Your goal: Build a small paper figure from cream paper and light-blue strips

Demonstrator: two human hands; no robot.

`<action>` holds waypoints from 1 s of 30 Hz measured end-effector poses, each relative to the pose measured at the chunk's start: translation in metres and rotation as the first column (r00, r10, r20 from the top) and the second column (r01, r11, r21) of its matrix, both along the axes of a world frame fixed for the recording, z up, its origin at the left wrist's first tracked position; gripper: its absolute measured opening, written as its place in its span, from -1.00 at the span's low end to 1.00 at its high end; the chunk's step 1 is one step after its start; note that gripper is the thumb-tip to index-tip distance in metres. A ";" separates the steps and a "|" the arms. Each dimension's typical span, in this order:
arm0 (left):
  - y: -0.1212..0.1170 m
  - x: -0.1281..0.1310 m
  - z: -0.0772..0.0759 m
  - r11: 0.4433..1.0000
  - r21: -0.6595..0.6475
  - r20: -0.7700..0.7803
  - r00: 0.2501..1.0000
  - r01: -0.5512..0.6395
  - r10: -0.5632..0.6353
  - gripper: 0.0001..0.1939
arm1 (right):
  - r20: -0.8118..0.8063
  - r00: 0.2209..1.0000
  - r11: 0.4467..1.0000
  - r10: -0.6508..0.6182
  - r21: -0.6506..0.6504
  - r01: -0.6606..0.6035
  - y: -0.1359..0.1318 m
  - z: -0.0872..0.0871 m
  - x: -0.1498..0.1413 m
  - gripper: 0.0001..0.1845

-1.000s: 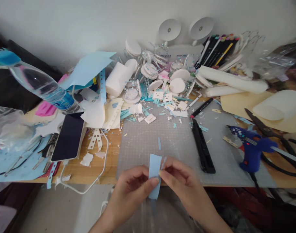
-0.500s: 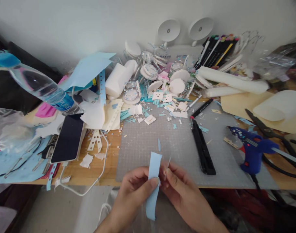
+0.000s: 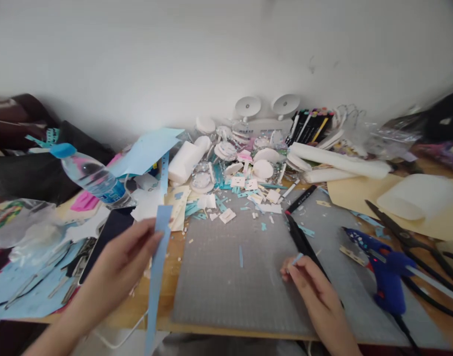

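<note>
Left hand (image 3: pixel 132 252) has the pinch, thumb and fingertips closed on the blue paper strip (image 3: pixel 158 287) near its top end, and the right hand (image 3: pixel 315 291) has one too, thumb and finger nipping a small pale blue piece (image 3: pixel 296 258)! The strip is left of centre in the lower half of the frame, hanging almost straight down towards the bottom edge. And there's the change: half a second ago these hands were side by side at bottom centre; now they've swung well apart, strip to the left, little piece to the right. So, as I judge it, the close two-handed work on the strip has broken off for the moment, each hand minding its own bit.

Between them, middle of the frame, a thin blue sliver (image 3: pixel 241 256) lies loose on the grey cutting mat (image 3: pixel 211 301). Just beside the right hand, partly hidden by it, a black knife-like tool (image 3: pixel 299 235) slants across the mat; a dark marker (image 3: pixel 301 199) sits above that. Out to the lower right, the blue glue gun (image 3: pixel 385 272) shows a small red light, with scissors (image 3: pixel 406 238) next to it. Behind the left hand, a phone (image 3: pixel 108 237), partly covered; further up on the left, a leaning water bottle (image 3: pixel 95 180). Top of the mat, centre: a crowd of paper scraps (image 3: pixel 227 215), two with little drawn faces!
</note>
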State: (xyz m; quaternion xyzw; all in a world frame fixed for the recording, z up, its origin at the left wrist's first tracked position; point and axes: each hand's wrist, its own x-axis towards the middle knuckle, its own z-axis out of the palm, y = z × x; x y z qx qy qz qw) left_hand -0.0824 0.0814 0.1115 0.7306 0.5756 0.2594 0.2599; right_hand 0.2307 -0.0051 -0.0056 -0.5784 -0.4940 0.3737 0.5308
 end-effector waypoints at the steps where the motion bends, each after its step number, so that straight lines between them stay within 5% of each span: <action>1: 0.015 -0.004 0.008 0.997 0.072 -0.086 0.996 -0.005 0.011 -0.77 | 0.023 1.000 1.000 0.004 0.011 -0.004 0.000 -0.001 0.002 -0.74; 5: 0.079 -0.018 0.029 0.977 0.194 -0.418 0.908 0.090 -0.001 -0.63 | 0.086 0.994 0.997 0.074 -0.023 -0.072 -0.003 -0.012 0.006 -0.74; 8: 0.115 -0.018 0.038 0.965 0.232 -0.495 0.869 0.117 0.013 -0.54 | 0.106 0.992 0.996 0.075 -0.052 -0.070 -0.003 -0.024 0.007 -0.79; 11: 0.127 -0.003 0.037 0.915 0.384 -0.512 0.853 0.122 0.101 -0.53 | 0.088 0.996 1.000 0.014 0.010 -0.015 -0.001 -0.028 0.004 -0.82; 14: 0.116 0.021 0.020 0.859 0.469 -0.513 0.855 0.207 0.074 -0.59 | 0.048 0.998 0.998 -0.030 0.063 0.027 0.001 -0.027 0.001 -0.84; 19: 0.095 0.068 -0.033 0.785 0.234 -0.532 0.751 0.574 -0.391 -0.71 | 0.023 0.999 0.998 -0.048 0.048 0.047 0.003 -0.028 0.001 -0.86; 22: 0.098 0.088 -0.057 0.732 0.113 -0.484 0.681 0.672 -0.550 -0.65 | -0.004 0.996 0.996 -0.091 0.022 0.091 0.003 -0.027 0.000 -0.84; 30: 0.120 0.102 -0.072 0.742 -0.035 -0.266 0.709 0.670 -0.653 -0.73 | 0.000 0.998 0.997 -0.060 -0.038 0.060 0.003 -0.020 -0.001 -0.82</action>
